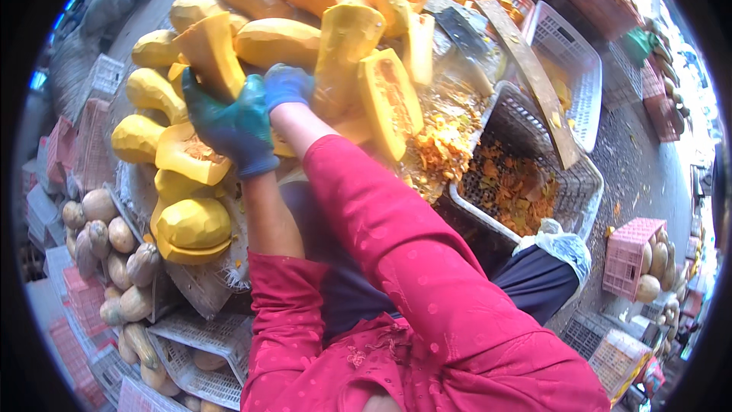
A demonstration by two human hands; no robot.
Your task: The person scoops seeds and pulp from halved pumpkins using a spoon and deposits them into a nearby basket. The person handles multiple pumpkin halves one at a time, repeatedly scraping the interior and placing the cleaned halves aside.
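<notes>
My left hand (pixel 231 120), in a green and blue coated glove, grips the lower end of a peeled pumpkin piece (pixel 213 51). Close beside it, my right hand (pixel 287 86) in a blue glove is at the foot of the peeled pumpkins; its fingers are partly hidden, and what it holds is unclear. A halved pumpkin (pixel 390 100) with its seed cavity showing leans to the right of a tall peeled piece (pixel 349 51). Whole peeled pumpkins (pixel 278 42) lie behind and to the left. Another cut piece (pixel 191 154) lies just left of my left glove.
Seeds and orange pulp (pixel 443 146) cover the work surface at right. A wooden board (pixel 532 77) lies across a crate of scraps (pixel 595 183). A dark flat blade (pixel 457 28) rests near the back right. Unpeeled pumpkins (pixel 119 234) and plastic crates (pixel 197 335) stand at lower left.
</notes>
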